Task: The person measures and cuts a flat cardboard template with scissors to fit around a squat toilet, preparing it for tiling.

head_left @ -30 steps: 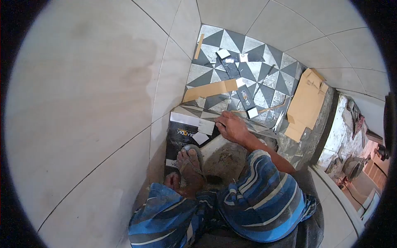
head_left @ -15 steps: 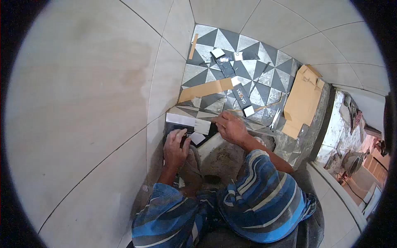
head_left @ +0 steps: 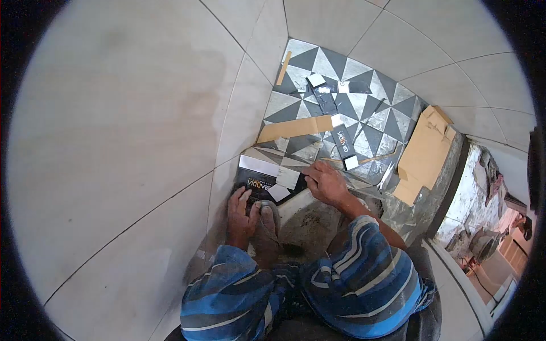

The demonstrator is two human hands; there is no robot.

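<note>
A black printed cardboard piece (head_left: 259,196) with a white strip along its far edge lies on the step by the left wall. Pale offcuts, including a small white piece (head_left: 278,193), rest on its right part. My left hand (head_left: 240,219) is at the card's near left edge, its bent fingers apart and fingertips touching it. Beyond the card's right end is my right hand (head_left: 329,184), with thumb and fingers pinched together. Whatever sits in that pinch is too small or hidden to name. My foot (head_left: 267,221) is beside my left hand.
Brown cardboard strips (head_left: 296,129) and black printed scraps (head_left: 344,142) lie on the patterned tile floor (head_left: 358,68). A large brown cardboard sheet (head_left: 424,153) is at the right, with what looks like scissors (head_left: 387,176) near it. Tiled walls (head_left: 142,142) enclose the left and far sides.
My left hand has drawn back toward the card's near edge, uncovering more of its lettering. My right hand stays by the right end. The camera view has shifted slightly.
</note>
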